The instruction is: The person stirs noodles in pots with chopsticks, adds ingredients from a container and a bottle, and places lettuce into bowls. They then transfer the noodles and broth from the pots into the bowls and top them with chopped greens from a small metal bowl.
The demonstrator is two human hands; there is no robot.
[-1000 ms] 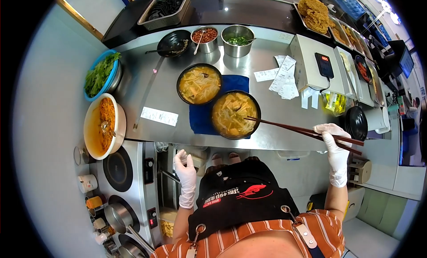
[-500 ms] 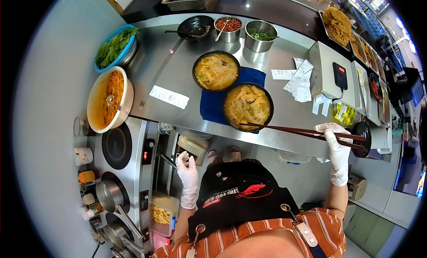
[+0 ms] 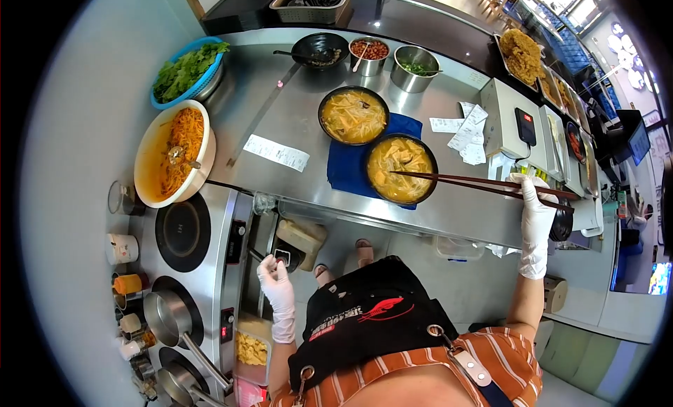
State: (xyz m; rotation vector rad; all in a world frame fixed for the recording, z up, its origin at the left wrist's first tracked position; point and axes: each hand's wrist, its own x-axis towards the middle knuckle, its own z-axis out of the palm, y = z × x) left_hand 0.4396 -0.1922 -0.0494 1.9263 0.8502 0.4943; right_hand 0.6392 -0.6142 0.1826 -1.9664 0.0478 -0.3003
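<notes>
My right hand [image 3: 536,221], in a white glove, grips long dark chopsticks [image 3: 484,185]. Their tips reach into the nearer black bowl of noodle soup [image 3: 401,170]. Up and to the left, a second soup bowl [image 3: 354,115] touches it or nearly so; both rest at least partly on a dark blue cloth [image 3: 345,170]. My gloved left hand [image 3: 277,288] hangs low in front of the counter edge, beside the stove, with its fingers curled together; what they hold, if anything, is too small to name.
A large bowl of orange shreds [image 3: 207,154] and a blue basket of greens [image 3: 184,74] stand at the left. Behind are a black bowl [image 3: 320,46] and metal pots. Paper slips [image 3: 275,153] lie on the counter. Pans [image 3: 168,319] sit on the stove.
The chopstick tips have moved from the near edge of the nearer bowl up toward its middle. The view has shifted slightly, and my left hand appears lower and further left.
</notes>
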